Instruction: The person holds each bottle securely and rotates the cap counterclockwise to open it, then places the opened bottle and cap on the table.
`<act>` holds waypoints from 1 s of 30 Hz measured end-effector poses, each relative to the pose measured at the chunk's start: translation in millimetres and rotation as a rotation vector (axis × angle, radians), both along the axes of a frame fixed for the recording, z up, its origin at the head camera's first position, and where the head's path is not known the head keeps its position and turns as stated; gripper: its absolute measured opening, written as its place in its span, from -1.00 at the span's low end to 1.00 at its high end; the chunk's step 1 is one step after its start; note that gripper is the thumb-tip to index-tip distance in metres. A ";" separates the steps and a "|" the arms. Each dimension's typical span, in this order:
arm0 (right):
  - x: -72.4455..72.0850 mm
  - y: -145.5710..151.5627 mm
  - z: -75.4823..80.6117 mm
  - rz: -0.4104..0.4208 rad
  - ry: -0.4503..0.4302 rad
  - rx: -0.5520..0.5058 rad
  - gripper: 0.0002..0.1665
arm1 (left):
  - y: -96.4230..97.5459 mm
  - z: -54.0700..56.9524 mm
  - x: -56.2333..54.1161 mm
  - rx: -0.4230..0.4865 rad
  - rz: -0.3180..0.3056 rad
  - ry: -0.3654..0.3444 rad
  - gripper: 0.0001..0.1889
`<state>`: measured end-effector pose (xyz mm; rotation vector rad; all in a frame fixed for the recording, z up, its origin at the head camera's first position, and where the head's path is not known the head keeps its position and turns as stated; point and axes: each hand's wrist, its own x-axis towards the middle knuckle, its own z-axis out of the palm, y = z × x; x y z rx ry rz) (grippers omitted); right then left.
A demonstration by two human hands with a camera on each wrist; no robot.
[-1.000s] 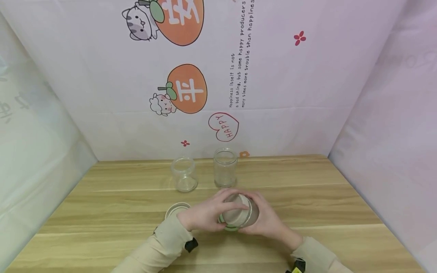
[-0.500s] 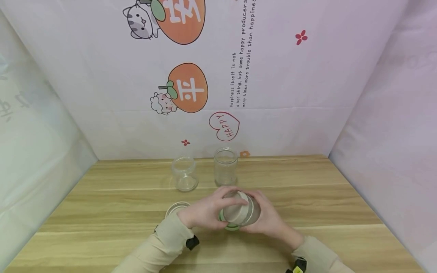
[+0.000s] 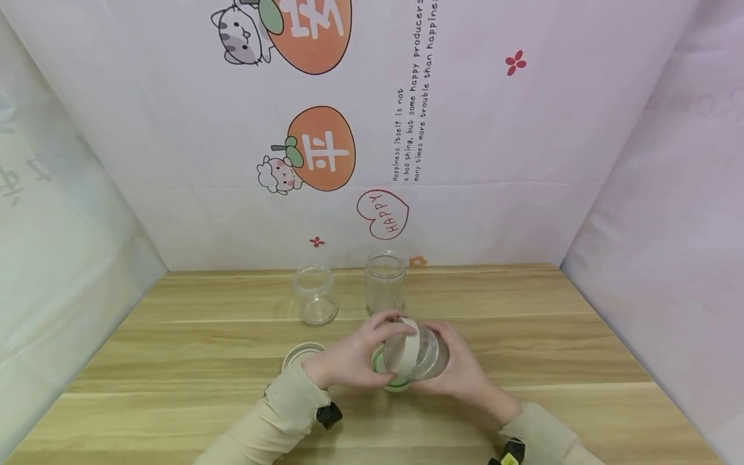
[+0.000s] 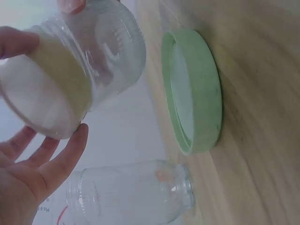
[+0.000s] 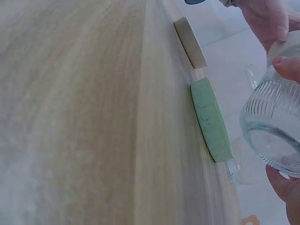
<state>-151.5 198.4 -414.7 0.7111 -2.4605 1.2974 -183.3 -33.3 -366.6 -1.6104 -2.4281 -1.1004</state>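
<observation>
My left hand (image 3: 354, 355) grips a cream-rimmed lid (image 4: 65, 75) at the mouth of a clear glass jar (image 4: 115, 47), with thumb and fingers spread around the rim. The jar's body lies in my right hand (image 3: 462, 371), whose fingers curve round its ribbed glass in the right wrist view. Jar and lid are tilted on their side, raised above the table, the lid facing left. Below them a green lid (image 4: 204, 93) rests on the wood, partly covered by the hands in the head view.
Two lidless clear jars stand at the back: a short jar (image 3: 316, 300) on the left and a taller jar (image 3: 385, 284) beside it. A cream lid (image 3: 302, 352) lies by the left wrist. A printed cloth wall (image 3: 465, 213) rises behind the wooden table (image 3: 552, 336).
The held jar and lid have tipped further over and shifted slightly to the right, so more of the jar's side and of the green lid shows. Both hands keep their hold.
</observation>
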 end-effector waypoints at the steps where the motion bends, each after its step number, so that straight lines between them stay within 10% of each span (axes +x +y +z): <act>1: 0.2 0.6 -0.1 -0.005 0.003 -0.007 0.07 | 0.5 -0.3 0.2 0.027 -0.002 -0.032 -0.24; 18: 1.8 13.1 16.1 -0.169 -0.106 -0.109 0.12 | 10.3 -5.9 3.4 0.435 0.004 -0.509 -0.20; 30: 4.5 18.2 16.8 -0.190 -0.089 -0.110 0.12 | 9.3 -4.6 3.7 0.475 0.026 -0.523 -0.20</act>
